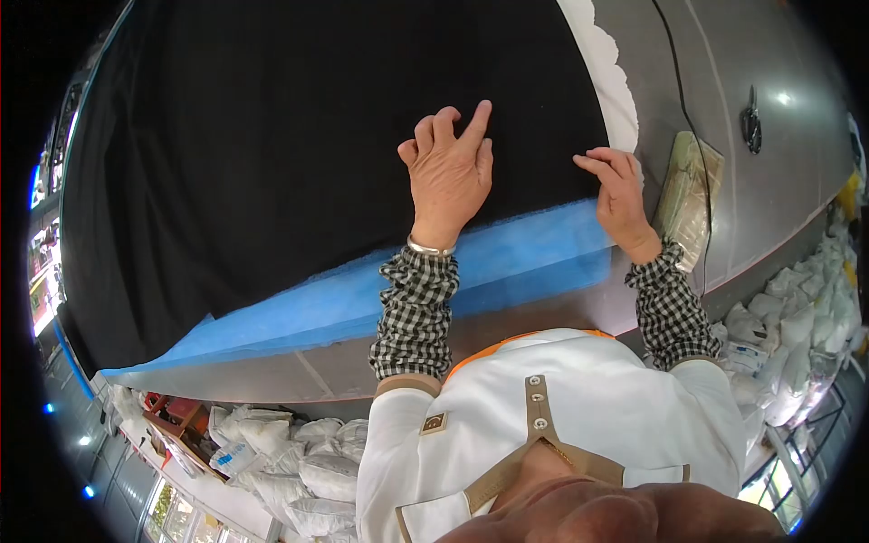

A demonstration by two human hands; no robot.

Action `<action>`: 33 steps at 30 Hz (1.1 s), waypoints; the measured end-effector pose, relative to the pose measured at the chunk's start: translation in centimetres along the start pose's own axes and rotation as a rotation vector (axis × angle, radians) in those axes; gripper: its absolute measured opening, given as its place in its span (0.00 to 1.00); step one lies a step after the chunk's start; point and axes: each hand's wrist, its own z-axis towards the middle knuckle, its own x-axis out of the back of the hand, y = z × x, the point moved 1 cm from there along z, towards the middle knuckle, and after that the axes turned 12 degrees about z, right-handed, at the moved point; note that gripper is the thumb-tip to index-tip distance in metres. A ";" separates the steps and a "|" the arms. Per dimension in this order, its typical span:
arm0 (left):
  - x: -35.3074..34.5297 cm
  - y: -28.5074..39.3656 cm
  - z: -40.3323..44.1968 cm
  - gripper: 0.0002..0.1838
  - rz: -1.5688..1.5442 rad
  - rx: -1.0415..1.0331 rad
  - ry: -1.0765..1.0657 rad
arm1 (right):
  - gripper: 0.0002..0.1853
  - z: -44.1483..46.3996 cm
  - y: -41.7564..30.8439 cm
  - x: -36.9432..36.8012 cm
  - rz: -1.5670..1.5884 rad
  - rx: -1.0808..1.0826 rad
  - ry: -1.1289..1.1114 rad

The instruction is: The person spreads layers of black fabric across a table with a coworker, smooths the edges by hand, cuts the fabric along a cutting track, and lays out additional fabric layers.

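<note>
A large sheet of black fabric point(272, 136) lies over a table, with a blue sheet point(534, 240) showing from under its near edge. My left hand point(450, 172) is over the black fabric, palm down, its index finger stretched out and the other fingers apart and slightly bent. At the fabric's right edge is my right hand point(623, 201), fingers extended to the left and holding nothing that I can see. Its thumb is mostly hidden. White paper point(608, 68) with a wavy border sticks out along the fabric's right side, just beyond this hand.
On the grey table point(751, 199) to the right lies a clear-wrapped flat package point(681, 185), crossed by a black cable point(681, 90). Dark-handled scissors point(751, 127) rest farther right. White bags point(317, 471) are piled below the table's near edge, with more bags point(797, 317) at the right.
</note>
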 end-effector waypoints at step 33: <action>0.0 -0.5 -0.3 0.12 -0.371 0.046 -0.048 | 0.07 10.9 -0.2 -7.6 0.006 0.003 0.241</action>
